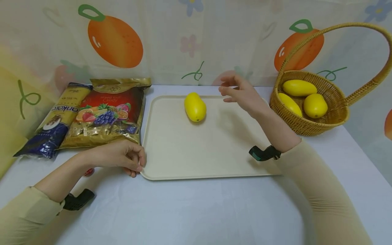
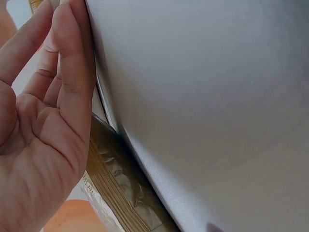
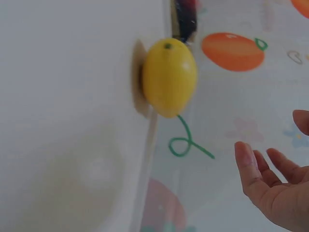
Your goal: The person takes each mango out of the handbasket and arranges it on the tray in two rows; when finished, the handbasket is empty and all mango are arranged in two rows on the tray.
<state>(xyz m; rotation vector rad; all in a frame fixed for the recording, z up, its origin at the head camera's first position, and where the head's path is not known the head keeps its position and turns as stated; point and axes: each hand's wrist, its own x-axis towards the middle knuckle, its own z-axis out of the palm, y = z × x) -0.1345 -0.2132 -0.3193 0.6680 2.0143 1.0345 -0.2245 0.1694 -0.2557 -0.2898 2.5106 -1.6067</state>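
A smooth yellow fruit, mango-like in shape, (image 1: 195, 107) lies near the back edge of a cream tray (image 1: 183, 149). My left hand (image 1: 122, 158) is at the tray's front left corner, its thumb and curled fingers pinching the rim; the left wrist view shows that hand (image 2: 53, 96) close along the tray's side. My right hand (image 1: 240, 93) hovers over the tray's back right part, fingers loosely bent and holding nothing. In the right wrist view the yellow fruit (image 3: 170, 77) is apart from the right hand (image 3: 277, 186).
A wicker basket (image 1: 309, 126) with a tall handle stands at the right, holding 3 similar yellow fruits. On the left lie a mixed fruit candy bag (image 1: 105, 115) and a blue-and-gold packet (image 1: 50, 131). A small red item (image 1: 89, 172) sits under the left forearm. A printed curtain (image 1: 171, 44) hangs behind.
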